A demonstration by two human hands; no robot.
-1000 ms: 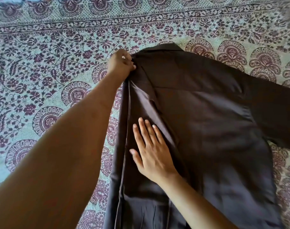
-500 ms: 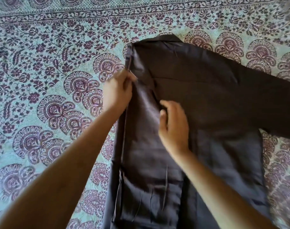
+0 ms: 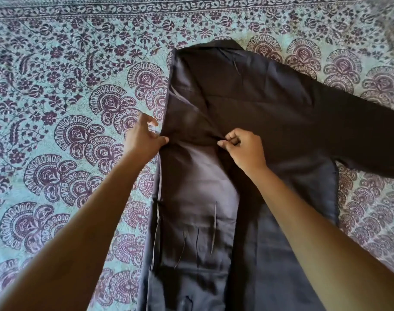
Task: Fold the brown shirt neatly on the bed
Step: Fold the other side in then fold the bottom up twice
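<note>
In the head view, the only one we have, the brown shirt [image 3: 270,113] lies flat on the bed [image 3: 68,108], which is covered by a patterned spread. Its collar [image 3: 227,44] is at the far end and its hem runs off the near edge of the picture.

We judge the fold to be in its early part. The left side has been turned in, making a long folded panel [image 3: 198,198] that lies over the body from shoulder to hem. It is not yet smooth: small creases show low on it, and a ridge of cloth crosses it between the hands. The sleeve on the right [image 3: 359,135] is spread out over the spread, well apart from the body, so we take it that this side and the lengthwise folds are left to do.

The hands are apart, level with each other across the panel, and both arms reach in from the near side. The left hand [image 3: 144,140] is at the shirt's left fold edge, thumb and fingers pinching the cloth there. The right hand [image 3: 245,149] has its fingers curled and nips the ridge at the panel's inner edge.
</note>
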